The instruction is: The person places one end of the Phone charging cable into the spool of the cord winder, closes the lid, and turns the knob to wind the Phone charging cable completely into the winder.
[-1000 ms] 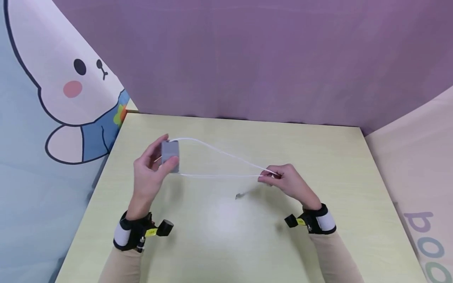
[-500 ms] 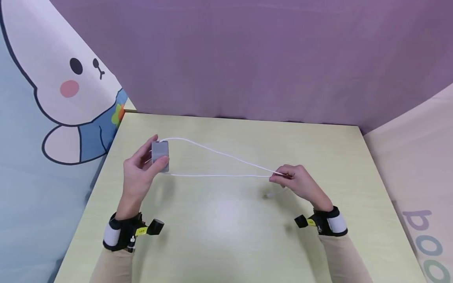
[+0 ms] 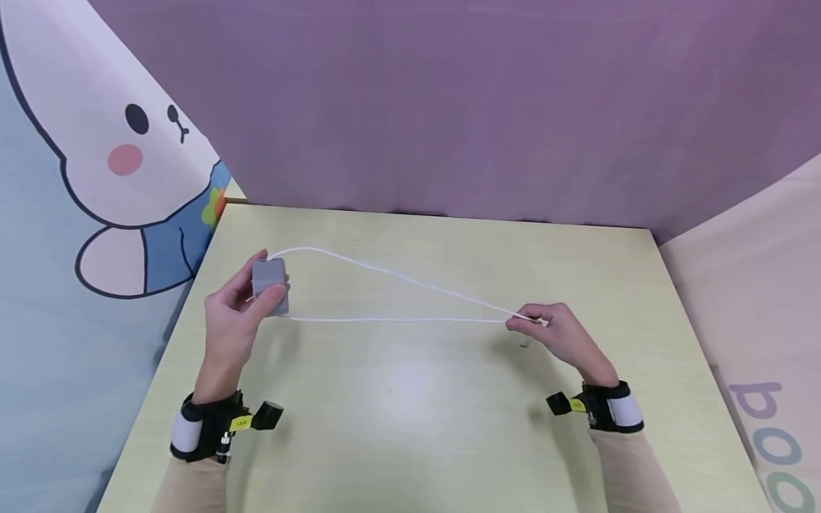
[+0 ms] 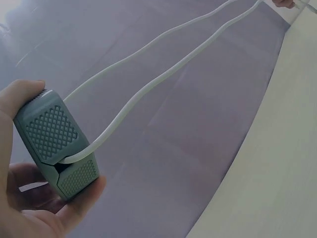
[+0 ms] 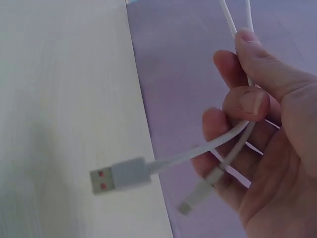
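Note:
At the left of the head view my left hand (image 3: pixel 229 320) grips a grey box-shaped cable winder (image 3: pixel 270 279) between thumb and fingers. Its textured faces and a slot show in the left wrist view, where a white USB cable (image 4: pixel 143 89) comes out. Two strands of this cable stretch across to my right hand (image 3: pixel 559 336), which pinches them together near their ends. Below those fingers, in the right wrist view, dangle a USB-A plug (image 5: pixel 124 175) and a smaller, blurred plug (image 5: pixel 198 193). Both hands are held above the table.
The pale wooden table (image 3: pixel 410 442) lies under both hands. A purple cloth (image 3: pixel 449 107) hangs along its far edge. A blue cloth with a cartoon rabbit (image 3: pixel 122 199) is at the left, and a light lettered cloth (image 3: pixel 737 299) at the right.
My left hand has moved left with the cable winder, and my right hand has moved right with the cable ends. The two strands between them are longer now.

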Demonstrator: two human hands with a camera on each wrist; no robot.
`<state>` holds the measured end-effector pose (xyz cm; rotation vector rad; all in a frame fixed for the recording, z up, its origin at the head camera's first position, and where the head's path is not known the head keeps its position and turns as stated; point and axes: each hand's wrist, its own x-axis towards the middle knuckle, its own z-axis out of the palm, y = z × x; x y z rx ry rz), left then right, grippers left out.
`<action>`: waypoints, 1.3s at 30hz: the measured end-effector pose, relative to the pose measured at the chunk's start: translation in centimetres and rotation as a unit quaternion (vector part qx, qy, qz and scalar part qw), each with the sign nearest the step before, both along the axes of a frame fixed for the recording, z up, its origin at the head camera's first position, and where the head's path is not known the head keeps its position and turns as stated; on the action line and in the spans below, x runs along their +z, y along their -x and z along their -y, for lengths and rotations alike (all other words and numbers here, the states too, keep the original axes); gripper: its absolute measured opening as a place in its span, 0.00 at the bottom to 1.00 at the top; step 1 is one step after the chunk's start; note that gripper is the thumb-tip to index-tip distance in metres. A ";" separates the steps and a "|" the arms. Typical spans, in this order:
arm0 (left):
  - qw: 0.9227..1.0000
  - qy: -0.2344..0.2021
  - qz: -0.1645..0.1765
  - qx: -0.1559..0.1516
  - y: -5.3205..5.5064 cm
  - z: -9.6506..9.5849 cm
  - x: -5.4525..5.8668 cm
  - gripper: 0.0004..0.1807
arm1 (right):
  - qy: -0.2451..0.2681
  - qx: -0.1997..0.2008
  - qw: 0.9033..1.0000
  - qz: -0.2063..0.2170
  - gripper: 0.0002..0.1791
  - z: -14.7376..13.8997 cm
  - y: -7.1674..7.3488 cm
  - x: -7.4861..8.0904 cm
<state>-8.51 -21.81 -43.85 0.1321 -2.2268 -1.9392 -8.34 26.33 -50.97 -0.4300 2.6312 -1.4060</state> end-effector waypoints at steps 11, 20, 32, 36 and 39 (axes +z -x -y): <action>1.000 0.025 0.015 0.004 -0.2 0.9 -0.6 0.30 | 0.018 -0.013 0.999 0.039 0.07 -1.5 -0.6 -0.2; 0.999 0.006 0.028 0.015 -0.1 1.5 -1.0 0.30 | 0.022 -0.012 1.000 0.003 0.05 -2.5 -0.9 -0.4; 0.998 0.034 0.046 0.010 -0.4 2.2 -1.5 0.32 | 0.086 -0.007 0.996 0.012 0.12 -4.2 -1.1 -0.9; 0.998 0.033 0.047 0.006 -0.4 2.1 -1.7 0.33 | 0.117 -0.025 0.992 0.029 0.15 -4.7 -1.2 -1.1; 0.998 0.035 0.047 0.004 -0.2 2.2 -1.7 0.33 | 0.134 -0.031 0.990 0.038 0.17 -4.9 -1.3 -1.1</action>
